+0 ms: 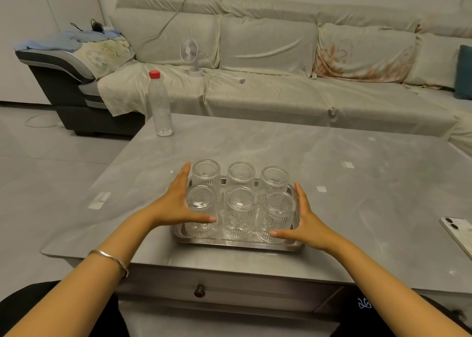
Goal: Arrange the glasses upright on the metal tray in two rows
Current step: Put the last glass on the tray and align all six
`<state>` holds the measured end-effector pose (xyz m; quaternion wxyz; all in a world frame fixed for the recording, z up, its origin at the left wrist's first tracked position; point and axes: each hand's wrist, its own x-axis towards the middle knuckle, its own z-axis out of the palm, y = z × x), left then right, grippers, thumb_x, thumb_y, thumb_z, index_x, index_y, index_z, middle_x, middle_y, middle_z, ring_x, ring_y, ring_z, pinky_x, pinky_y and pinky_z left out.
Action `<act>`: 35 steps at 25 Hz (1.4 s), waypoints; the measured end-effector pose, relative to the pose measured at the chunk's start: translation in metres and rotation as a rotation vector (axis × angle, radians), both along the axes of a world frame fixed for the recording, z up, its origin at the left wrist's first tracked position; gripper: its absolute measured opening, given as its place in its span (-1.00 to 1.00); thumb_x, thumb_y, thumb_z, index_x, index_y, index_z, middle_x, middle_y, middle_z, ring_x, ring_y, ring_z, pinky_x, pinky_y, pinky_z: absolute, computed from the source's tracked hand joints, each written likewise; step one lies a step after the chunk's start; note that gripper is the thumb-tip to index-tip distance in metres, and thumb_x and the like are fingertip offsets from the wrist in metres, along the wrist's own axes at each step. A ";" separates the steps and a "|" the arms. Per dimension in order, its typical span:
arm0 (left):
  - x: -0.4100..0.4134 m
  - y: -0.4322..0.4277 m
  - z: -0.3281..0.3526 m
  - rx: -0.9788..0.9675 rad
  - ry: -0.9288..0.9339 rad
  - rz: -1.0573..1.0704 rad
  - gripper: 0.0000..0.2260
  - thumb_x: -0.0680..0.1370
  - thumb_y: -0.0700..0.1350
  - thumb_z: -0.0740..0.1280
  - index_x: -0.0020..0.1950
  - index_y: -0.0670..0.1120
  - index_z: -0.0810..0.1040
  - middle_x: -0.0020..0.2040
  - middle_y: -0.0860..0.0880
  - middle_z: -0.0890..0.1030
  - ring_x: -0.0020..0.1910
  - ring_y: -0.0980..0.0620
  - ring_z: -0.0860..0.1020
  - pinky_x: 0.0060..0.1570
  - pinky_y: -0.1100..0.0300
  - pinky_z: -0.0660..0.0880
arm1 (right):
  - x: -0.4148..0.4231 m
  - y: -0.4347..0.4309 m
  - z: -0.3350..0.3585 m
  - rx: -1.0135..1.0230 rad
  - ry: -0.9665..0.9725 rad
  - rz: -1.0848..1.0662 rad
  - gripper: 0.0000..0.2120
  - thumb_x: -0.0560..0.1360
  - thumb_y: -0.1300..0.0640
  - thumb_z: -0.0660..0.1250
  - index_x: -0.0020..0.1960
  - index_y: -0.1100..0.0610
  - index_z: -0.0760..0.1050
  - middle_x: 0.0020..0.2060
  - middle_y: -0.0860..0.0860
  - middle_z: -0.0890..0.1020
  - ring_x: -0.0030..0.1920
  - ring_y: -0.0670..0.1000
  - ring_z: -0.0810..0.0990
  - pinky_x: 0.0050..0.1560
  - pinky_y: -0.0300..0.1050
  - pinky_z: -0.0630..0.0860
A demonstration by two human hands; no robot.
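Note:
Several clear ribbed glasses (240,209) stand on the metal tray (237,243) in two rows of three, near the table's front edge. My left hand (176,204) is flat and open against the left side of the group, its thumb in front of the front-left glass (201,209). On the other side my right hand (306,221) is open too, next to the front-right glass (278,214), with its thumb pointing inward. Neither hand grips a glass.
A plastic bottle (161,106) with a red cap stands at the table's far left corner. A white phone (459,230) lies at the right edge. Behind the grey table (332,170) is a covered sofa with a small fan (190,53).

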<state>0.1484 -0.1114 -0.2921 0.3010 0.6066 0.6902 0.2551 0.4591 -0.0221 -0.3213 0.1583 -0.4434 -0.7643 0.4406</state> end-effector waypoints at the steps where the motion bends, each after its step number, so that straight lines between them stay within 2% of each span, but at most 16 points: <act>1: -0.007 -0.002 -0.005 -0.039 -0.012 -0.007 0.31 0.09 0.26 0.54 0.51 0.04 -0.33 0.58 0.05 -0.20 0.55 0.03 -0.08 0.48 0.08 0.00 | -0.001 0.003 -0.003 -0.019 -0.002 0.018 0.31 0.20 -0.08 0.58 0.50 -0.08 -0.40 0.56 -0.11 -0.17 0.55 -0.03 -0.03 0.40 -0.21 0.05; 4: -0.021 -0.003 -0.022 -0.123 0.090 -0.047 0.37 0.00 0.37 0.50 0.52 0.00 -0.30 0.58 0.02 -0.16 0.56 0.00 -0.08 0.51 0.04 -0.01 | -0.004 0.010 -0.012 -0.042 -0.018 0.040 0.36 0.16 -0.12 0.60 0.49 -0.10 -0.43 0.57 -0.09 -0.18 0.56 -0.01 -0.02 0.47 -0.14 0.05; 6: -0.024 0.000 -0.030 -0.146 0.072 -0.058 0.38 -0.02 0.38 0.50 0.52 0.00 -0.28 0.58 0.03 -0.15 0.55 0.01 -0.07 0.51 0.04 -0.01 | -0.005 0.014 -0.016 -0.046 -0.028 0.042 0.40 0.11 -0.18 0.60 0.48 -0.12 -0.45 0.57 -0.11 -0.19 0.56 -0.01 -0.01 0.52 -0.05 0.06; 9: -0.024 0.010 -0.039 -0.137 0.056 -0.073 0.36 0.00 0.33 0.56 0.53 0.06 -0.25 0.58 0.09 -0.14 0.55 0.04 -0.04 0.51 -0.04 0.04 | -0.006 0.017 -0.020 -0.035 -0.032 0.046 0.42 0.08 -0.21 0.61 0.47 -0.14 -0.46 0.56 -0.11 -0.19 0.56 -0.02 -0.02 0.53 0.00 0.06; 13: -0.030 0.020 -0.048 -0.166 0.093 -0.071 0.34 -0.04 0.34 0.58 0.51 0.18 -0.21 0.57 0.10 -0.03 0.54 0.00 0.04 0.48 -0.11 0.13 | -0.008 0.019 -0.025 -0.031 -0.048 0.028 0.44 0.02 -0.28 0.60 0.47 -0.18 -0.45 0.57 -0.10 -0.12 0.56 0.00 0.02 0.53 0.10 0.09; 19: -0.020 0.025 -0.044 -0.103 0.057 -0.149 0.27 0.00 0.31 0.58 0.50 0.19 -0.14 0.55 0.12 0.02 0.53 0.00 0.10 0.48 -0.13 0.12 | -0.010 0.019 -0.029 0.016 -0.033 0.013 0.40 0.03 -0.28 0.61 0.49 -0.20 -0.37 0.57 -0.09 -0.04 0.55 0.00 0.08 0.52 0.13 0.14; 23: -0.015 0.025 -0.038 -0.108 0.051 -0.158 0.30 -0.02 0.35 0.55 0.51 0.15 -0.15 0.56 0.10 -0.04 0.54 -0.02 0.04 0.50 -0.12 0.06 | -0.009 0.020 -0.031 0.016 -0.040 -0.001 0.41 0.02 -0.30 0.60 0.49 -0.18 -0.38 0.57 -0.08 -0.04 0.55 0.01 0.07 0.51 0.14 0.14; 28: -0.010 0.022 -0.031 -0.087 0.056 -0.155 0.29 -0.05 0.38 0.49 0.51 0.12 -0.13 0.55 0.03 0.05 0.51 -0.03 0.09 0.49 0.00 0.05 | -0.010 0.022 -0.027 0.011 -0.035 0.008 0.41 0.01 -0.29 0.60 0.49 -0.19 -0.36 0.57 -0.08 -0.05 0.54 0.03 0.09 0.51 0.13 0.15; 33: -0.007 0.019 -0.033 -0.070 0.050 -0.146 0.26 -0.05 0.40 0.48 0.51 0.12 -0.09 0.39 0.20 0.10 0.49 -0.02 0.14 0.49 -0.04 0.08 | -0.010 0.023 -0.023 0.000 -0.032 0.028 0.41 0.01 -0.28 0.60 0.50 -0.16 -0.35 0.56 -0.08 -0.04 0.54 0.03 0.09 0.52 0.11 0.14; 35: -0.006 0.018 -0.033 -0.058 0.057 -0.144 0.26 -0.04 0.40 0.48 0.50 0.13 -0.08 0.39 0.21 0.10 0.48 -0.02 0.16 0.49 -0.07 0.09 | -0.010 0.024 -0.023 -0.006 -0.030 0.035 0.40 0.02 -0.26 0.61 0.50 -0.16 -0.34 0.56 -0.08 -0.04 0.54 0.02 0.09 0.52 0.09 0.13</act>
